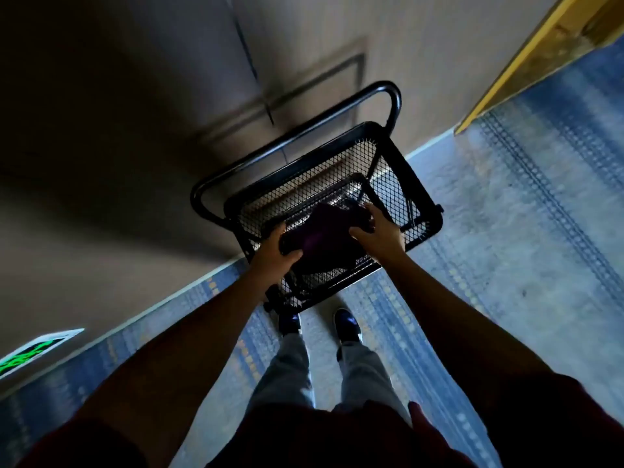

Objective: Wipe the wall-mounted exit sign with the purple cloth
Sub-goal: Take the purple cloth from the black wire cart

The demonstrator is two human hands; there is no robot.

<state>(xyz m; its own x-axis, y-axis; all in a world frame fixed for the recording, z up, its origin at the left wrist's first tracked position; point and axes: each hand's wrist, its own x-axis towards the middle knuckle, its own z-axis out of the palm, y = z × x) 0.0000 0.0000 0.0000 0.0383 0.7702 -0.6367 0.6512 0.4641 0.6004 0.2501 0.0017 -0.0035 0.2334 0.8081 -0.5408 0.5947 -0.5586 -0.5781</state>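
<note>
A dark purple cloth (324, 236) lies on the top mesh shelf of a black cart (398, 153). My left hand (275, 253) grips the cloth's left edge with thumb and fingers. Over the cloth's right end rests my right hand (374, 228), fingers curled on it. The exit sign (32, 351), white-framed with glowing green markings, sits low on the wall at the far left, close to the floor, partly cut off by the frame edge.
The cart stands against a beige wall (101, 197) and has a black tubular handle (304, 130) on its far side. Blue patterned carpet (506, 231) covers the floor. My feet (346, 324) stand just behind the cart. A yellow door frame (526, 59) is at the upper right.
</note>
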